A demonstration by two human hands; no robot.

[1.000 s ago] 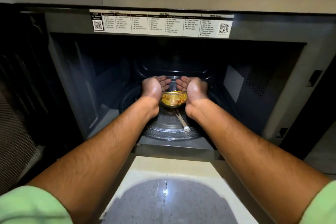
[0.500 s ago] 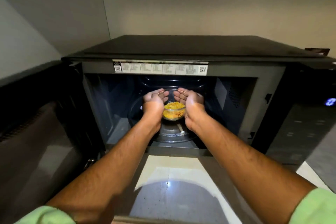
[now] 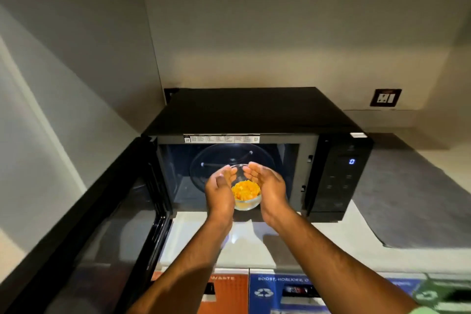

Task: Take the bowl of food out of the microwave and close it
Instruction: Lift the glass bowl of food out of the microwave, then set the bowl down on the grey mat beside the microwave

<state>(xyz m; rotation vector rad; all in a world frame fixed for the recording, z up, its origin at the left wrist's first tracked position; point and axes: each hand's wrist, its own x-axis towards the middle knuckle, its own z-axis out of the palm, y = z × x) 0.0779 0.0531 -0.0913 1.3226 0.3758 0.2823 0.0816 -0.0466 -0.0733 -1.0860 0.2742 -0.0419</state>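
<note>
Both hands, left hand (image 3: 221, 190) and right hand (image 3: 268, 186), cup bowl (image 3: 246, 195), seemingly outside microwave (image 3: 254, 120).

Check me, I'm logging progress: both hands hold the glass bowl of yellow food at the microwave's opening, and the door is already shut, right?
Not quite. The head view shows the door swung wide open to the left. Both hands, left and right, do hold the glass bowl at the microwave opening.

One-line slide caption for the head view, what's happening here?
Both hands, left and right, cup a glass bowl of yellow food at the mouth of the open microwave, door swung wide.
</note>
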